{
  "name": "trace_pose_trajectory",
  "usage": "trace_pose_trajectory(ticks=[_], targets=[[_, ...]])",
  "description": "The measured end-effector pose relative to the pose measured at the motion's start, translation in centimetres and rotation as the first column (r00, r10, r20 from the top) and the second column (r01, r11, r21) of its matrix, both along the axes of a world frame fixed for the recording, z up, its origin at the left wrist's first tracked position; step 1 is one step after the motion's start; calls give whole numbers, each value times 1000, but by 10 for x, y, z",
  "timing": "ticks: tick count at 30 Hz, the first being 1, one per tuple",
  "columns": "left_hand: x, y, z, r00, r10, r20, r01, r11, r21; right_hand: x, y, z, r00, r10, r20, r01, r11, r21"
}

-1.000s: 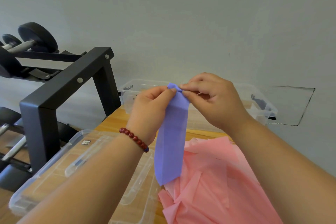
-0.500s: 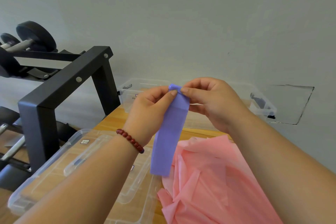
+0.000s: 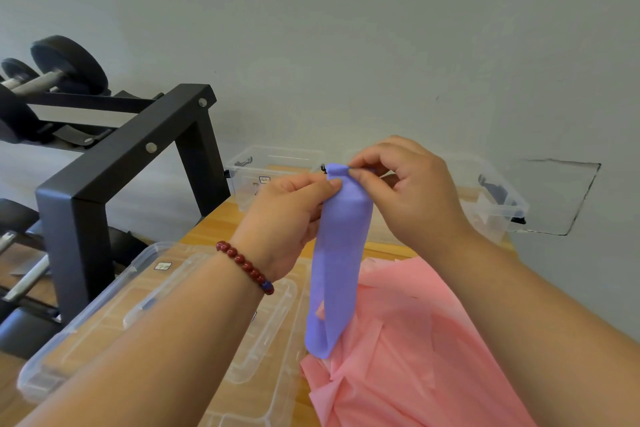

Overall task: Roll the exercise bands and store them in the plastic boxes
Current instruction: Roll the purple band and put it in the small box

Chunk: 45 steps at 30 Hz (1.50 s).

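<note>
A purple exercise band (image 3: 337, 260) hangs in the air in front of me, its top end folded over into the start of a roll. My left hand (image 3: 287, 215) pinches that top end from the left, and my right hand (image 3: 405, 191) pinches it from the right with thumb and forefinger. The band's loose lower end dangles over a heap of pink bands (image 3: 408, 340) lying on the wooden table (image 3: 214, 222). Two clear plastic boxes stand at the table's far edge, one on the left (image 3: 263, 170) and one on the right (image 3: 498, 198), partly hidden by my hands.
Clear plastic lids (image 3: 145, 305) lie on the table at the left under my forearm. A black dumbbell rack (image 3: 114, 166) with dumbbells (image 3: 65, 66) stands close to the table's left side. A grey wall rises just behind the boxes.
The rolled fold at the band's top has grown a little as my fingers turned it. The hanging end has risen and now curls at the bottom.
</note>
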<state>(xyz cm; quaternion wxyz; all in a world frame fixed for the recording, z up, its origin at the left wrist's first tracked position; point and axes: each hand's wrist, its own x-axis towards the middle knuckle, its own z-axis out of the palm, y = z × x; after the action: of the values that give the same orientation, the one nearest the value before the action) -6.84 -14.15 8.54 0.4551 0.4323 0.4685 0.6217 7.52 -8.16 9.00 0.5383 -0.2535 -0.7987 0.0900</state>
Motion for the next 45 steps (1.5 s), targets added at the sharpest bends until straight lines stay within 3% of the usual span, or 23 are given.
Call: trace_pose_trajectory(ticks=[5,13,27,30,33,35,37,38,40,45], targets=[[0,-2,0,997,-9,72,8,1000,5,-1,0,1,1000,-8,8,7,992,129],[0,-5,1,996,15,-83,-8,997,79,-1,-1,3,1000,-2,17,0,990,139],[5,-4,-2,993,91,71,-97,992,79,1,2,2,993,7,118,-42,953,299],[5,-4,-3,991,130,18,-131,988,86,1,0,2,994,23,111,-54,956,288],[4,-5,-3,983,162,-90,-152,983,106,1,-3,2,995,67,80,-78,986,144],[1,-6,-2,964,199,-174,-176,974,142,-1,-10,4,985,146,-87,-158,975,-156],[-1,-6,-2,946,210,-248,-166,969,184,-2,-14,6,952,174,-252,-276,846,-456],[-1,-6,-2,942,207,-264,-160,969,190,-3,-15,8,947,172,-272,-298,793,-532],[0,-6,-2,947,185,-261,-139,973,183,-3,-16,12,958,158,-241,-271,778,-567],[-2,-8,-3,988,68,-140,-52,992,114,0,-16,17,991,106,-87,-133,891,-433]])
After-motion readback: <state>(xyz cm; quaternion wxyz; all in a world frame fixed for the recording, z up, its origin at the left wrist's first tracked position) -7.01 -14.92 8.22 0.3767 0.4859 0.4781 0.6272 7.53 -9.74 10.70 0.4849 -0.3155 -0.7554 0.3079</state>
